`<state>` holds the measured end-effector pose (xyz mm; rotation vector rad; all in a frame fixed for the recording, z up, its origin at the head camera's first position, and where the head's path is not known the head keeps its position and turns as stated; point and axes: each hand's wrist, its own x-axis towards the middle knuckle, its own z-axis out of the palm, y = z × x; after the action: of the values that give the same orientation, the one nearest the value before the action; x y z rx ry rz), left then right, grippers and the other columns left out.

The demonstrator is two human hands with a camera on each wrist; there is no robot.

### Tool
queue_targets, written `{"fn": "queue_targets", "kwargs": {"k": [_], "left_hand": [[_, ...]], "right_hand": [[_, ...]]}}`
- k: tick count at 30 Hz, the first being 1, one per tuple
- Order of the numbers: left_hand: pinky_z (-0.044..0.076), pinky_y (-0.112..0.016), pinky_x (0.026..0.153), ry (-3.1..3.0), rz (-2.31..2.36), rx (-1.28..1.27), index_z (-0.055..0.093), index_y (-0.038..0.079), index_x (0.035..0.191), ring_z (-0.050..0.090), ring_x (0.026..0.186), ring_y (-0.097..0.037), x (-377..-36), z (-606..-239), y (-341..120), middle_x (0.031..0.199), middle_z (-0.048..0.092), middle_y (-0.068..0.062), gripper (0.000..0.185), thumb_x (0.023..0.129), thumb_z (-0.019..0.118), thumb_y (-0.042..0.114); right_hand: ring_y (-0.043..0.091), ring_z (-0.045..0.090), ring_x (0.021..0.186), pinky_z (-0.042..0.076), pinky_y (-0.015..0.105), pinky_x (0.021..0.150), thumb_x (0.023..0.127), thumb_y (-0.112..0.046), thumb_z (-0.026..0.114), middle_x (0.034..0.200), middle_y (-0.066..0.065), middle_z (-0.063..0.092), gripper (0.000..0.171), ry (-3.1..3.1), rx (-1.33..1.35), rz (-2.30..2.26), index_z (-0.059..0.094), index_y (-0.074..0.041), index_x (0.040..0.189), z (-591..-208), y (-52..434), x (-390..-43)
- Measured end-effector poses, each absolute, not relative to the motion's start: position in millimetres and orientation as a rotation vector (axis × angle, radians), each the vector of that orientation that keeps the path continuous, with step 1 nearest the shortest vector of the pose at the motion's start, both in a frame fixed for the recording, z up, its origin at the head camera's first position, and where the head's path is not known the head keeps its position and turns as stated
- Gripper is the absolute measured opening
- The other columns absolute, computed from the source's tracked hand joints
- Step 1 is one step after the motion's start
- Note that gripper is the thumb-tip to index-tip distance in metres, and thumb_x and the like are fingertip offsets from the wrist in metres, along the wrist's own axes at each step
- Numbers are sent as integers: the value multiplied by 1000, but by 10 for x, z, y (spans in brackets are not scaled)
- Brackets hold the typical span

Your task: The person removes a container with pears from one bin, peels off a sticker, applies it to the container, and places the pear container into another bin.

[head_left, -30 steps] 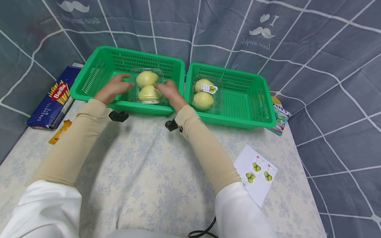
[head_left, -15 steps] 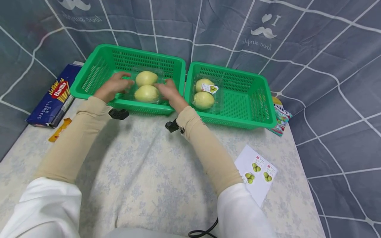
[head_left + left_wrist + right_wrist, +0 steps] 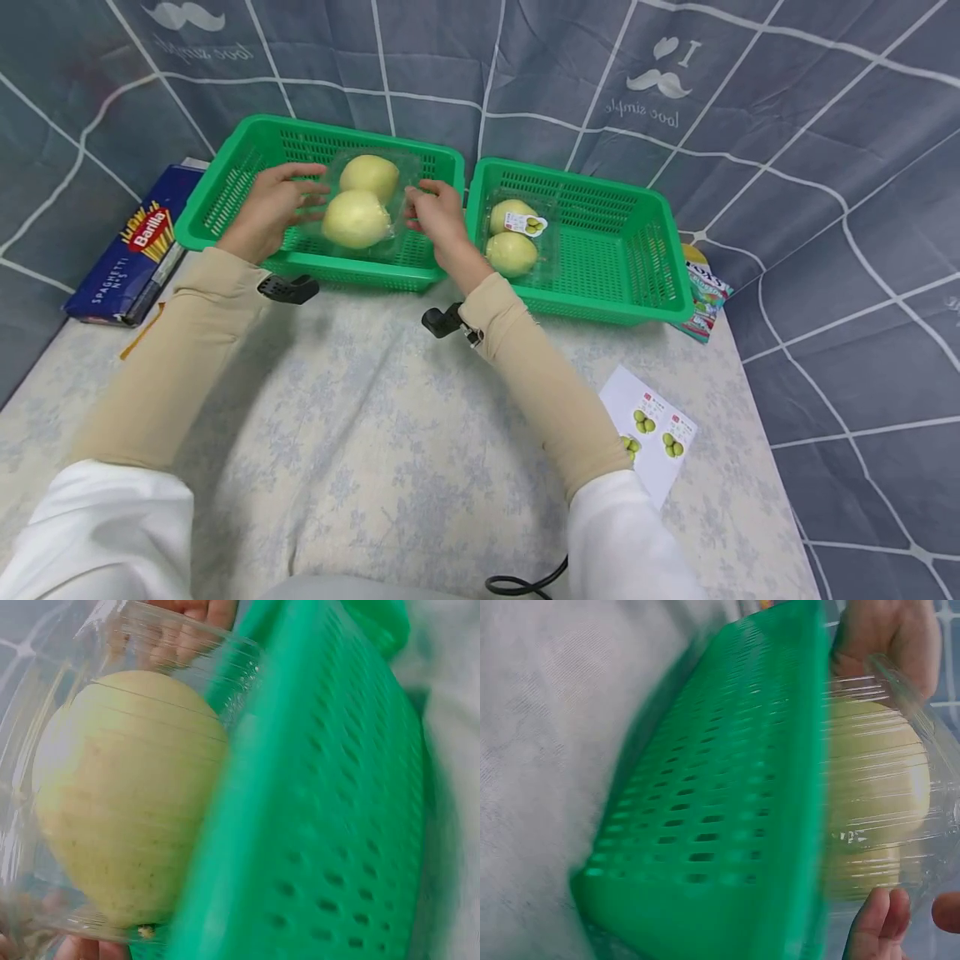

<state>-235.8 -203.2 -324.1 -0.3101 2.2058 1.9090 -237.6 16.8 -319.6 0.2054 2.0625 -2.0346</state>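
Observation:
Between my two hands is a clear plastic box [image 3: 402, 177] with two pale yellow-green pears [image 3: 357, 220] inside. It is raised near the rim of the left green basket [image 3: 341, 273] and tilted. My left hand [image 3: 272, 204] grips its left end and my right hand [image 3: 441, 218] its right end. The left wrist view shows one speckled pear [image 3: 131, 795] close up through the lid, with fingers at both ends of the box. In the right wrist view the basket wall [image 3: 697, 802] covers part of the box [image 3: 930, 765].
A second green basket [image 3: 622, 310] on the right holds a similar box with two pears [image 3: 512, 253] and a label [image 3: 525, 224]. Label sheet [image 3: 660, 425] lies front right. Spaghetti box [image 3: 138, 242] and orange wrapper [image 3: 142, 333] are left, a snack bag [image 3: 705, 292] right.
The box has come up from the basket floor towards the camera, and its pears have shifted, the near one leftward. Both hands have risen with it, the right one turning slightly.

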Motion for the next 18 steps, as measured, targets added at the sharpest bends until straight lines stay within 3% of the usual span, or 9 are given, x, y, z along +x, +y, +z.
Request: {"fn": "queue_targets", "kwargs": {"k": [4, 12, 18], "left_hand": [[57, -15, 75, 2114, 2062, -293, 52, 19, 146, 59, 101, -8, -2262, -3120, -1990, 116, 62, 7, 42, 104, 54, 18], [56, -19, 72, 2012, 2194, -141, 53, 16, 142, 59, 97, -13, -1965, -2917, -1861, 109, 61, 2, 42, 101, 56, 9], [56, -24, 70, 2004, 2169, 5, 53, 17, 140, 61, 93, -13, -1677, -2822, -1754, 103, 61, 3, 42, 99, 62, 12]], "right_hand": [[11, 57, 74, 57, 39, 92, 104, -22, 56, 85, -1, 55, 45, 2021, 194, -2093, 48, -9, 147, -3072, 247, -2304], [12, 52, 74, 50, 30, 77, 105, -25, 55, 86, -2, 53, 40, 1990, 97, -2139, 52, -12, 142, -2898, 529, -2076], [13, 51, 76, 44, 28, 72, 106, -24, 53, 89, -2, 53, 38, 1965, 47, -2168, 53, -12, 142, -2878, 807, -1814]]}}
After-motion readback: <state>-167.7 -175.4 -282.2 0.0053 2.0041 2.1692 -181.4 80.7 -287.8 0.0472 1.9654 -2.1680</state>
